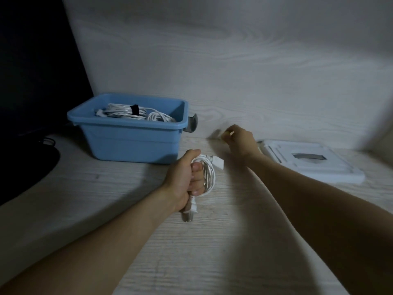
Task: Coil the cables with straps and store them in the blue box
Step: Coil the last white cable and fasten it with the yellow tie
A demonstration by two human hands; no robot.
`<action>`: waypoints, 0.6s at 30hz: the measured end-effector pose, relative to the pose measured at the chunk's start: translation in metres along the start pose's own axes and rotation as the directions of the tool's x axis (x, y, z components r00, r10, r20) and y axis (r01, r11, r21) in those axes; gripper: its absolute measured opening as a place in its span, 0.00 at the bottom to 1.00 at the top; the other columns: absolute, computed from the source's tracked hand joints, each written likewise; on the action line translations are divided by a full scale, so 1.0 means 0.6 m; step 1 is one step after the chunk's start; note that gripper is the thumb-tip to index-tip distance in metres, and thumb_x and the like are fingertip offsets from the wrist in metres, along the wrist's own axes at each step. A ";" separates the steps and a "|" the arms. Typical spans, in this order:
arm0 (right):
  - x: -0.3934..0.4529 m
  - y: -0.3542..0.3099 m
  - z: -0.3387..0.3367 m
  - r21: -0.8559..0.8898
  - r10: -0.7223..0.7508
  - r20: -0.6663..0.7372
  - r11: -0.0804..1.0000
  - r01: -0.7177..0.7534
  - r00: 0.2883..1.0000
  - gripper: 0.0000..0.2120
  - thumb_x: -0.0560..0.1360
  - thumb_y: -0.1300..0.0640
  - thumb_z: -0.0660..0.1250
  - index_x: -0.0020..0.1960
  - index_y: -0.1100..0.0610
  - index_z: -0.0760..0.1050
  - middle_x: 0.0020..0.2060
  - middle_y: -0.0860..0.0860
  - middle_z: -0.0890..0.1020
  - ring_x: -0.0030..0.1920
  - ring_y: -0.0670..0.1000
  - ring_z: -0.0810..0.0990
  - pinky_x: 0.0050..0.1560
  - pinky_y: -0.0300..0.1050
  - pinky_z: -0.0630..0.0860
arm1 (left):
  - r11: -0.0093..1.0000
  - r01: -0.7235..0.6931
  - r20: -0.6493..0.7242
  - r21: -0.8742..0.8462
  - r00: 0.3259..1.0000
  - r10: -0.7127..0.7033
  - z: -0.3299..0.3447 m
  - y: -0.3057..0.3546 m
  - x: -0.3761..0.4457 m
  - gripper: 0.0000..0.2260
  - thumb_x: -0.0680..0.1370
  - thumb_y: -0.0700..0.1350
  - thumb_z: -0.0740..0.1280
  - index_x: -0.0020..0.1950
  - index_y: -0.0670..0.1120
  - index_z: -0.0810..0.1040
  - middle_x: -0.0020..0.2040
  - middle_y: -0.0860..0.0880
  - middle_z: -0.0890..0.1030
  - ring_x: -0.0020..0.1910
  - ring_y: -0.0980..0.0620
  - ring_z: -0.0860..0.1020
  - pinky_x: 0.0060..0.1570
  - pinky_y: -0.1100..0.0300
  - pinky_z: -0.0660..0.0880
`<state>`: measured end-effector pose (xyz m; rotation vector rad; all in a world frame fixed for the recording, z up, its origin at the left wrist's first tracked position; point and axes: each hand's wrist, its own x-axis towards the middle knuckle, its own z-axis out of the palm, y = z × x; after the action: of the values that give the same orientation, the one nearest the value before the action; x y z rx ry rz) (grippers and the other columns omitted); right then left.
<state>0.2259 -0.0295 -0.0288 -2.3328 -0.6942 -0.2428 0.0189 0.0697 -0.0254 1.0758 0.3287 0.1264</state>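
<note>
No legible text, label, brand, number or sign found on any surface in view.
</note>
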 end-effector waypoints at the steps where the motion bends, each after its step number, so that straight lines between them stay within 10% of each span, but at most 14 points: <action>1: -0.012 -0.005 -0.008 0.102 0.016 -0.026 0.995 -0.013 1.000 0.10 0.78 0.52 0.68 0.50 0.59 0.79 0.42 0.54 0.83 0.41 0.52 0.79 0.43 0.42 0.70 | 1.000 -0.006 -0.001 0.000 1.000 0.006 0.000 0.000 -0.001 0.21 0.80 0.52 0.59 0.28 0.50 0.60 0.21 0.53 0.57 0.17 0.56 0.54 0.19 0.65 0.53; 4: -0.068 -0.036 -0.041 0.446 0.017 -0.032 0.895 -0.001 0.999 0.14 0.78 0.51 0.69 0.46 0.62 0.79 0.35 0.51 0.81 0.31 0.45 0.77 0.34 0.40 0.73 | 0.999 -0.031 -0.015 0.008 0.999 0.031 0.002 -0.002 -0.004 0.21 0.81 0.52 0.59 0.28 0.50 0.61 0.21 0.53 0.57 0.17 0.56 0.54 0.20 0.65 0.53; 8: -0.165 -0.086 -0.095 0.821 -0.053 0.207 0.552 -0.144 0.977 0.14 0.78 0.49 0.67 0.43 0.61 0.77 0.39 0.55 0.75 0.42 0.50 0.74 0.37 0.44 0.73 | 0.986 -0.125 -0.073 0.111 0.988 0.133 0.015 -0.009 -0.015 0.22 0.81 0.50 0.60 0.27 0.50 0.62 0.21 0.52 0.59 0.18 0.55 0.55 0.20 0.65 0.53; 18: -0.267 -0.091 -0.054 0.874 0.148 0.259 0.384 -0.297 0.954 0.16 0.79 0.54 0.67 0.34 0.59 0.76 0.27 0.56 0.71 0.26 0.50 0.66 0.25 0.41 0.62 | 0.756 -0.406 0.110 0.514 0.905 0.411 0.039 -0.029 -0.042 0.22 0.80 0.55 0.63 0.30 0.46 0.67 0.22 0.52 0.66 0.23 0.55 0.64 0.27 0.62 0.62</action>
<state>0.0623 -0.0830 -0.0295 -1.3109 -0.3801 0.3786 0.0016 0.0349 -0.0257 1.6937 0.1258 0.4562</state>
